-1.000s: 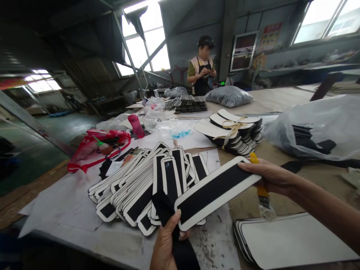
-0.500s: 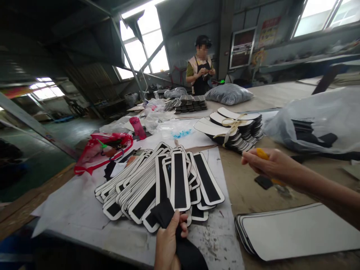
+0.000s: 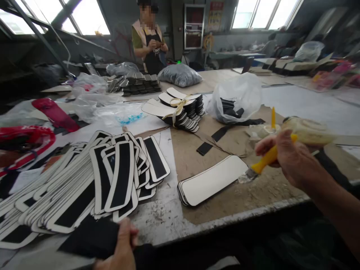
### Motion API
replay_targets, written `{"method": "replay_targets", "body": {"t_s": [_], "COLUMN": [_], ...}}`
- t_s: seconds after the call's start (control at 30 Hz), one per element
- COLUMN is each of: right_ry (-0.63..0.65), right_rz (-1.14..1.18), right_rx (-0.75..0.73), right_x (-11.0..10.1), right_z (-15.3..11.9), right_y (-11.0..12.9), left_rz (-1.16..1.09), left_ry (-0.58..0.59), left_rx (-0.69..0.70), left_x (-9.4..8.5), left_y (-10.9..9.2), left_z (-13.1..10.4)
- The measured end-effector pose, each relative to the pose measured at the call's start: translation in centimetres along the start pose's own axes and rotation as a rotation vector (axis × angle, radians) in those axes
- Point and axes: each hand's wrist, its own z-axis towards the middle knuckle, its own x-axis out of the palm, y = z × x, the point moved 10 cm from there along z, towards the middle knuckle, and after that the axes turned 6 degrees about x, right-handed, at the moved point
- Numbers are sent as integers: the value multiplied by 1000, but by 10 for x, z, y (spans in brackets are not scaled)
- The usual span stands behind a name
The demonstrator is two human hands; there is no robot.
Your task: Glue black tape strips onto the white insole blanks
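Note:
My right hand (image 3: 292,159) is closed round a yellow-handled brush (image 3: 264,159). The brush's bristles touch or hover at the right end of a small stack of white curved pieces (image 3: 210,180); contact is hard to tell. My left hand (image 3: 122,247), low in the view, pinches a black strip of material (image 3: 91,238). Just beyond it lies a large fanned pile of white-edged pieces with black centres (image 3: 120,176). Behind the stack, a short black piece (image 3: 204,148) lies flat on the brown board (image 3: 180,150).
Tied bundles of white pieces (image 3: 180,107) stand behind, beside a clear bag (image 3: 239,97). A glue-smeared container (image 3: 306,131) is behind my right hand. Red bag (image 3: 42,138) at left. Across the table stands a person (image 3: 150,41).
The view has swung right. My right hand has come to the end of the white stack with the brush, now in plain sight. My left hand still holds the black strip.

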Motion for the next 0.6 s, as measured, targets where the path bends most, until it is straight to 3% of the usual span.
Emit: {"method": "replay_targets", "body": {"t_s": [0.1,0.2,0.27,0.37,0.47,0.6], "right_ry": [107,213,255,268,288,459], "right_rz": [233,461,520,534,443,249], "right_rx": [51,103,133,165,190,205], "right_x": [34,81,109,133,141,149], "right_z": [-15,-29,-35,-40,-46,-59], "right_y": [-11,-16,-23,-38,-49,-48], "left_rz": [-54,-30,15,27,-33,-101], "left_ry": [344,490,557,574,545,532], "left_rx": [-61,-49,5,31,-35,-90], "left_x": [64,110,129,139,137,137], "left_y": [4,1,-3,-4,3,6], "left_z": [-35,-55,-58,-52,-46,-45]}}
